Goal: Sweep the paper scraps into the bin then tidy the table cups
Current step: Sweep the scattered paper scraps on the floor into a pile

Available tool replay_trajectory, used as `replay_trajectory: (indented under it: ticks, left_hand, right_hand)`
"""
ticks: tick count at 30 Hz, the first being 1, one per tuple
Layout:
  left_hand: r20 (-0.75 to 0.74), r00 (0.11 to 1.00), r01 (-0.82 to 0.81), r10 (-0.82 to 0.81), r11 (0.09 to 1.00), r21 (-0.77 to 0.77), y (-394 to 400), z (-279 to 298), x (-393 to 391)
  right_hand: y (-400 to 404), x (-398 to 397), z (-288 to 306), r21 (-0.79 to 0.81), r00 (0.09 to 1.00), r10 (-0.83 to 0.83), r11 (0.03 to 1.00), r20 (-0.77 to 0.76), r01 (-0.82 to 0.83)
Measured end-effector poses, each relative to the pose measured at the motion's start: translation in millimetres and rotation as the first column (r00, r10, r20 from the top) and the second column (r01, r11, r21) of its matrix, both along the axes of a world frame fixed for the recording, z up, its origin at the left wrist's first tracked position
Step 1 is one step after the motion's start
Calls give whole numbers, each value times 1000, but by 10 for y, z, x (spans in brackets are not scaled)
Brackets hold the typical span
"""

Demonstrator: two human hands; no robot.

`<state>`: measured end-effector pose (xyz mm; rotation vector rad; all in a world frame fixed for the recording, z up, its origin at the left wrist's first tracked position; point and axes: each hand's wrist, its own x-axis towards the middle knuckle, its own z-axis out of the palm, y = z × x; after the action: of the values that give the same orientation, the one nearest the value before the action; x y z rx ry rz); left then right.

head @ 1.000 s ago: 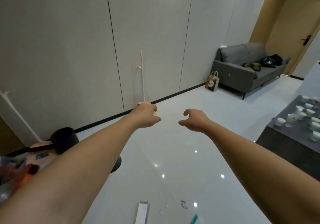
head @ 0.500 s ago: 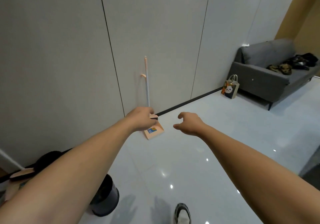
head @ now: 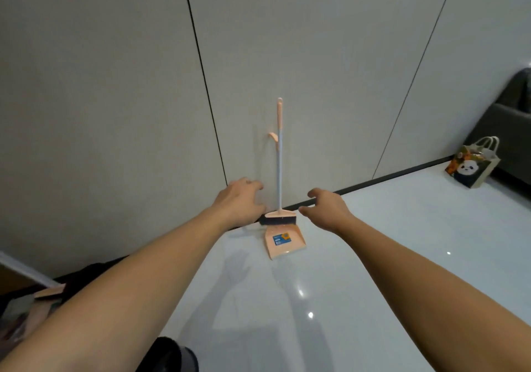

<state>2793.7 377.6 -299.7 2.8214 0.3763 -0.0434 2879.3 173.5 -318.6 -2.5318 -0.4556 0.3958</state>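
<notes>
Both arms stretched forward toward the far wall. Left hand [head: 240, 200] is left of the broom [head: 279, 170], fingers loosely spread, holding nothing, not touching the handle. Right hand [head: 326, 209] is right of the broom, fingers relaxed and slightly curled, thumb pointing left toward the brush head; also holding nothing. The broom stands between the two hands, apart from both.

Broom: upright against the grey panelled wall [head: 115, 98], far centre. Pale handle with a peach top grip and a small peach hook on its left side. Peach brush head with dark bristles sits at floor level by the black skirting strip [head: 388, 180].

Dustpan [head: 284, 240]: peach, on the glossy white floor [head: 373, 256] just in front of the brush head, open mouth facing near, blue and yellow label on its inner face. Whether it clips to the broom or just sits against it, can't tell from this angle.

Bin [head: 172, 354]: dark round object at the bottom edge, near, between the forearms; mostly cut off, so probably the bin, not certain.

Far right: paper gift bag [head: 471, 167] with a panda print stands on the floor beside the corner of a dark grey sofa [head: 514, 130].

Near left edge: a blurred clutter of items behind the left forearm, not identifiable.
</notes>
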Motion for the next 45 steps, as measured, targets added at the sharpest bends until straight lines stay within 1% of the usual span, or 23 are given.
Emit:
replay_trajectory:
  ticks: [2, 4, 8, 10, 14, 16, 20, 22, 23, 24, 25, 27, 30, 33, 35, 36, 37, 38, 39, 41, 42, 44, 45]
  left_hand:
    - [-43, 999, -1, 1, 1000, -4, 230, -74, 410]
    - [-47, 999, -11, 11, 1000, 1, 491, -169, 855]
    - [8, 1000, -15, 15, 1000, 8, 1015, -421, 1788]
    - [39, 999, -19, 19, 1000, -2, 1255, -541, 2200]
    - [-53, 999, -9, 10, 1000, 28, 1712, -726, 2915]
    - [-88, 996, 2, 3, 998, 55, 1895, -776, 3222]
    - [-153, 988, 51, -37, 995, 85, 2116, -937, 3862]
    - [-181, 981, 85, -65, 991, 103, 2190, -1044, 4169]
    - [-196, 978, 99, -76, 989, 106, 2225, -1095, 4315]
    - [-215, 973, 106, -83, 990, 98, 2259, -1142, 4457]
    - [-237, 968, 109, -86, 990, 86, 2286, -1191, 4588]
    - [-263, 960, 116, -94, 991, 70, 2313, -1295, 4838]
    - [-318, 938, 162, -139, 986, 47, 2315, -1460, 5222]
    - [-328, 902, 317, -281, 946, 61, 2284, -1636, 5594]
    - [-376, 846, 426, -378, 903, 52, 2228, -1796, 5827]
    - [-427, 802, 482, -418, 875, 50, 2187, -1884, 5929]
    - [-490, 742, 554, -457, 830, 65, 2134, -1973, 6017]
    - [-537, 682, 632, -496, 769, 93, 2084, -2051, 6088]
    - [-549, 642, 697, -535, 706, 126, 2044, -2118, 6145]
    - [-514, 617, 758, -596, 627, 182, 2003, -2220, 6230]
    - [-500, 600, 781, -625, 594, 195, 1994, -2256, 6251]
    - [-483, 554, 824, -678, 528, 205, 1985, -2333, 6277]
    - [-489, 527, 844, -695, 498, 200, 1989, -2370, 6296]
  right_hand:
    - [231, 369, -109, 0, 1000, -1, 1000, -29, 1]
    - [465, 768, -232, -17, 999, 2, 1000, -32, -2]
    - [957, 1629, -459, -63, 998, -36, 997, 58, 40]
    - [1221, 2002, -544, -72, 996, -71, 995, 55, 75]
    - [1715, 2612, -674, -20, 983, -158, 987, -95, 156]
    - [1845, 2851, -705, 41, 966, -200, 977, -166, 209]
    - [2055, 3369, -885, 87, 911, -257, 950, -322, 299]
    - [2163, 3674, -975, 108, 868, -293, 926, -400, 362]
    - [2215, 3825, -1032, 121, 831, -313, 905, -460, 408]
    - [2266, 3972, -1093, 139, 770, -324, 873, -549, 467]
    - [2312, 4113, -1162, 153, 681, -317, 831, -660, 535]
    - [2386, 4386, -1325, 162, 469, -242, 726, -849, 669]
    - [2499, 4711, -1610, 117, 208, -107, 548, -972, 828]
    - [2635, 4984, -1934, 14, 31, -36, 397, -999, 918]
    - [2754, 5156, -2138, -71, -77, 10, 291, -997, 954]
    - [2817, 5226, -2223, -113, -129, 56, 221, -990, 969]
    - [2878, 5290, -2295, -153, -171, 112, 153, -979, 976]
    - [2931, 5348, -2348, -191, -204, 131, 106, -970, 976]
    - [2963, 5397, -2404, -235, -243, 121, 77, -962, 969]
    - [2964, 5474, -2528, -326, -332, 99, 73, -938, 943]
    - [2935, 5498, -2575, -369, -378, 93, 97, -921, 924]
    - [2872, 5494, -2637, -456, -470, 111, 125, -876, 881]
    - [2848, 5475, -2650, -484, -497, 138, 117, -857, 867]
